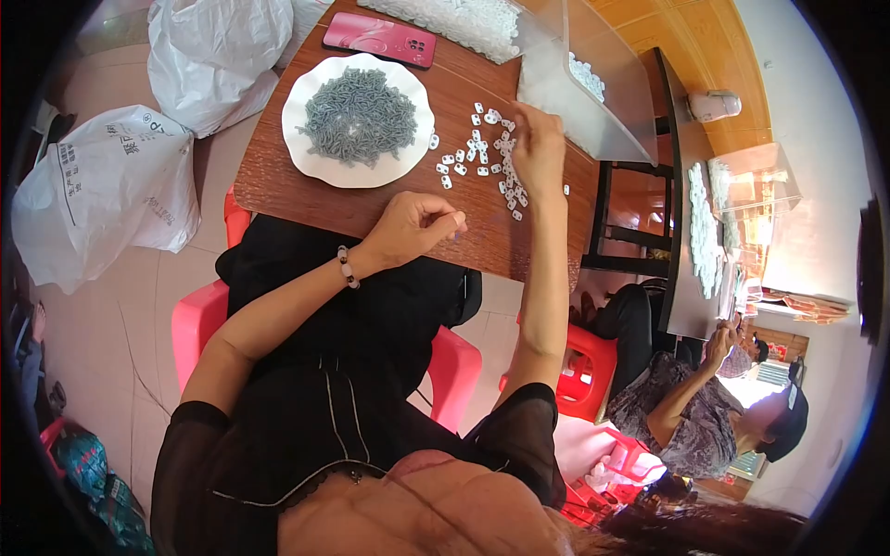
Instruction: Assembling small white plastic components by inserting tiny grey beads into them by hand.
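Note:
My left hand [419,228] is closed in a pinch at the table's near edge, thumb and fingertips together; whatever they hold is too small to make out. Further right, my right hand [540,153] reaches over the table with its fingers curled, beside a loose pile of small white plastic pieces [510,185], each with dark spots like holes. What sits between those fingertips is hidden. More white pieces [460,170] lie scattered between my hands. A white scalloped plate [298,157], heaped with small grey screw-like pieces [360,116], stands left of them.
A pink phone [380,39] lies behind the plate. White pieces fill a clear-walled bin [547,83] at the back. White sacks [107,190] stand on the floor at left. At right another person [705,408] sits by a dark table [681,278] bearing more white pieces.

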`<state>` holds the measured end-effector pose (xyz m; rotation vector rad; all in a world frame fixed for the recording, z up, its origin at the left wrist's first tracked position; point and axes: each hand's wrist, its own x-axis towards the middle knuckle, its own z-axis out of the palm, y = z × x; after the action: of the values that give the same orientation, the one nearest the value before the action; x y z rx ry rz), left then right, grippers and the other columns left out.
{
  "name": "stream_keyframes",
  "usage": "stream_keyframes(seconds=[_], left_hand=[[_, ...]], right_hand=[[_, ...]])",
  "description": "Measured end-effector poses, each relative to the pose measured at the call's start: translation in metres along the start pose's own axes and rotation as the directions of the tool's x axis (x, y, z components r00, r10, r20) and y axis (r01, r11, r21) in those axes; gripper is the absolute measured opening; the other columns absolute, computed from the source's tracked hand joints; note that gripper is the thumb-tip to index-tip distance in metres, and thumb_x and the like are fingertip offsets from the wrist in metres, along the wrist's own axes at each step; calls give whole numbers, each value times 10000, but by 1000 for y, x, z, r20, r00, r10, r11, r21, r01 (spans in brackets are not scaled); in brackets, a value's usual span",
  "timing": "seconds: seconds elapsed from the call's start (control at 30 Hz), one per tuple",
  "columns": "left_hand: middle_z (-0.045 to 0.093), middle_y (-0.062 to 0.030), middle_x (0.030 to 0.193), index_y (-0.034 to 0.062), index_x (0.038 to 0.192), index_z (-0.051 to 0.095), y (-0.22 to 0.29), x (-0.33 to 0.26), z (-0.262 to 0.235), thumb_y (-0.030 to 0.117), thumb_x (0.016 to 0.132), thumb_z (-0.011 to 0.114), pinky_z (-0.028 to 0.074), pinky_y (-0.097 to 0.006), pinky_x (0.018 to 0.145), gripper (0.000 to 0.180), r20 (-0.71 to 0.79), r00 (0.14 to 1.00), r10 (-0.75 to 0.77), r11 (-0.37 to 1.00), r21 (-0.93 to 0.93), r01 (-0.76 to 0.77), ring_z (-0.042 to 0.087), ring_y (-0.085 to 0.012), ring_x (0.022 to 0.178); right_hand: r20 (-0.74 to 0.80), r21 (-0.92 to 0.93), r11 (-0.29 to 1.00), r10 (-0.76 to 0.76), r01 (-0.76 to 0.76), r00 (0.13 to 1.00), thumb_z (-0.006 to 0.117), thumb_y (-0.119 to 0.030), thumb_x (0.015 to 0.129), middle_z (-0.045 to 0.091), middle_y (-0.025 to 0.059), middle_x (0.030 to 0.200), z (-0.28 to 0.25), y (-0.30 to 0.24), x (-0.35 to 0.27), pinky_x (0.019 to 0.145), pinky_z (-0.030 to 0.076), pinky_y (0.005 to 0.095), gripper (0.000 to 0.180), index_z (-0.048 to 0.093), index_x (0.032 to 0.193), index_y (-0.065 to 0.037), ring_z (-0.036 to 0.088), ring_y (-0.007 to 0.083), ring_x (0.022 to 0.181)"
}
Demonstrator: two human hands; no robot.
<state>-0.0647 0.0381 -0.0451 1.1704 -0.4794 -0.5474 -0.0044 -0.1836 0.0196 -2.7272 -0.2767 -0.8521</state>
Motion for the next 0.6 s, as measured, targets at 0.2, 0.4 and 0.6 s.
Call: stream_keyframes(seconds=[0.2,0.4,0.6], left_hand=[[672,-57,726,-53,823,677,4,0,2,131,895,601,486,-214,592,212,11,1000,21,1000,4,-21,599,-64,648],[673,-59,729,-53,829,677,7,-1,1,139,899,597,493,-218,592,219,20,1000,13,1000,23,-13,600,-65,647],[669,-59,718,-48,832,680,5,-1,1,151,896,601,489,-219,587,223,18,1000,20,1000,14,-20,598,-62,643]], right_hand=[[211,-143,990,32,-2,977,569,87,713,616,134,1115,28,9,1,879,454,408,449,609,1138,-50,519,338,1023],[289,-106,993,-20,53,957,507,125,687,602,141,1195,34,-3,-7,924,444,396,542,602,1190,-52,528,332,1029],[348,27,999,-33,25,937,505,140,668,608,142,1196,11,-29,-32,909,455,380,535,626,1151,-56,540,337,1019]])
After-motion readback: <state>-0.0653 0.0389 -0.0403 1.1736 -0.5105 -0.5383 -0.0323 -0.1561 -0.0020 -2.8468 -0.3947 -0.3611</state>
